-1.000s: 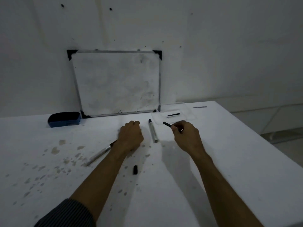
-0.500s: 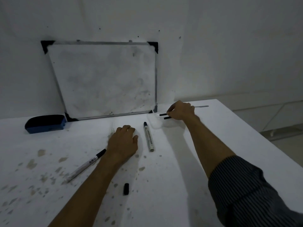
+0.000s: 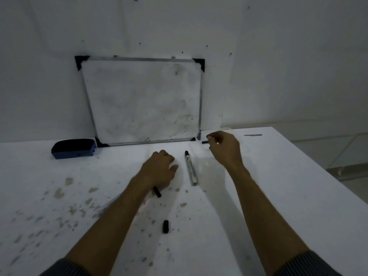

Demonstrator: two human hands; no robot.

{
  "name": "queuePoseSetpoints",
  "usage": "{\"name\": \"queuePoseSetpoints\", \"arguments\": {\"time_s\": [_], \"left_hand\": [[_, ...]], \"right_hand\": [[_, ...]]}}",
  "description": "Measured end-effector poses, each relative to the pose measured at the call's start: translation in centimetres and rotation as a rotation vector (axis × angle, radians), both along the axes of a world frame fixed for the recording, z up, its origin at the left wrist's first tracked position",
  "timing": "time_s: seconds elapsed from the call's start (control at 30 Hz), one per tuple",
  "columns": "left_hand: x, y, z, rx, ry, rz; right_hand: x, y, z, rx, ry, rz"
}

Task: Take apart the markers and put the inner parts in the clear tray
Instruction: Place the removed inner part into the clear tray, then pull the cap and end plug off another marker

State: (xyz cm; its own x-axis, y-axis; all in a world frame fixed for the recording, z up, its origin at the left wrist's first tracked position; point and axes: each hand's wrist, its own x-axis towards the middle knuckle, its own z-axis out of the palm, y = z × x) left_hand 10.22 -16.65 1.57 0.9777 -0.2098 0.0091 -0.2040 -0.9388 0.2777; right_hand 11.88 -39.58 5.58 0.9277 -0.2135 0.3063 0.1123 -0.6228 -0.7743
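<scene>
My right hand (image 3: 224, 150) hovers over the faint clear tray (image 3: 227, 128) at the back of the table, fingers loosely curled and holding nothing that I can see. A black inner part (image 3: 205, 142) lies in the tray just left of its fingertips. My left hand (image 3: 159, 170) rests on the table with its fingers curled. A marker passes under its wrist, and the marker's black end (image 3: 157, 191) pokes out on the right; its body is blurred. Between my hands lies a grey marker barrel (image 3: 190, 168), black tip pointing away. A loose black cap (image 3: 165, 226) lies nearer to me.
A whiteboard (image 3: 145, 100) leans on the wall behind the hands. A blue-and-black eraser (image 3: 73, 148) sits at the back left. The white table (image 3: 278, 196) is stained on its left half; its right edge runs diagonally past my right arm. A small grey strip (image 3: 253, 135) lies at the back right.
My right hand carried a black inner part to the tray, let it go and drew back a little. The marker on the left now shows on the right of my left wrist.
</scene>
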Motion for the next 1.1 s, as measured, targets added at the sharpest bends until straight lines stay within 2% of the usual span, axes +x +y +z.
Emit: {"name": "queuePoseSetpoints", "arguments": {"time_s": [0.1, 0.17, 0.33, 0.43, 0.57, 0.73, 0.87, 0.97, 1.03, 1.1], "left_hand": [[-0.5, 1.9, 2.1, -0.185, 0.102, -0.011], [-1.7, 3.4, 2.8, -0.252, 0.086, -0.001], [-5.9, 7.0, 1.3, -0.251, -0.01, 0.054], [-8.6, 8.4, 0.0, -0.24, -0.03, 0.097], [-11.4, 9.6, -1.5, -0.192, -0.063, 0.121], [-13.4, 10.5, -4.5, -0.223, -0.386, 0.162], [-12.9, 11.1, -4.4, -0.186, -0.458, 0.231], [-12.6, 11.3, -4.3, -0.184, -0.436, 0.268], [-12.8, 10.8, -3.6, -0.348, -0.397, 0.323], [-13.1, 10.2, -2.0, -0.739, -0.256, 0.423]], "right_hand": [[-5.4, 3.0, -0.9, 0.045, 0.046, 0.125], [-8.1, 5.0, -1.9, 0.016, 0.104, 0.226], [-10.5, 9.5, -3.6, -0.147, 0.204, 0.398], [-10.8, 11.4, -4.3, -0.141, 0.269, 0.367], [-11.4, 12.5, -5.6, -0.226, 0.211, 0.313], [-11.7, 12.0, -6.4, -0.202, 0.129, 0.277], [-11.8, 11.6, -6.2, -0.109, 0.13, 0.267], [-11.7, 11.6, -6.1, -0.02, 0.126, 0.264], [-11.7, 11.6, -6.1, 0.065, 0.122, 0.294], [-11.6, 11.5, -5.7, 0.161, 0.115, 0.318]]}}
